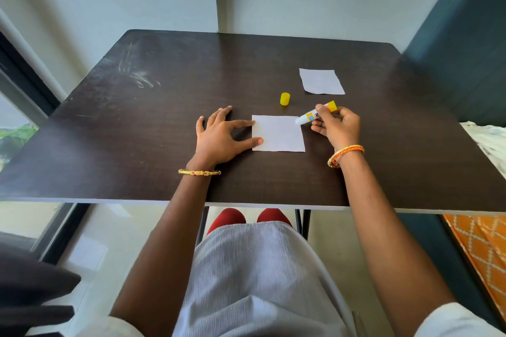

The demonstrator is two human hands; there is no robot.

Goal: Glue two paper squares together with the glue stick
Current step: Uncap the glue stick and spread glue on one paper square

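Head view — hands: left [219, 137] flat on paper square [279, 133], right [338, 126] gripping glue stick [315, 113], label half-hidden.

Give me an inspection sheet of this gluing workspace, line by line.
Surface: dark wood-grain table, pale scuffs at far left.
Job's things: near paper square flat; far paper square apart from it; uncapped glue stick, tip at near square's right edge; yellow cap upright.
Clutter: nothing seen.
Grippers: left hand presses near square's left edge; right hand holds glue stick.
Cables: nothing seen.
Surroundings: wall, teal chair, window at left.
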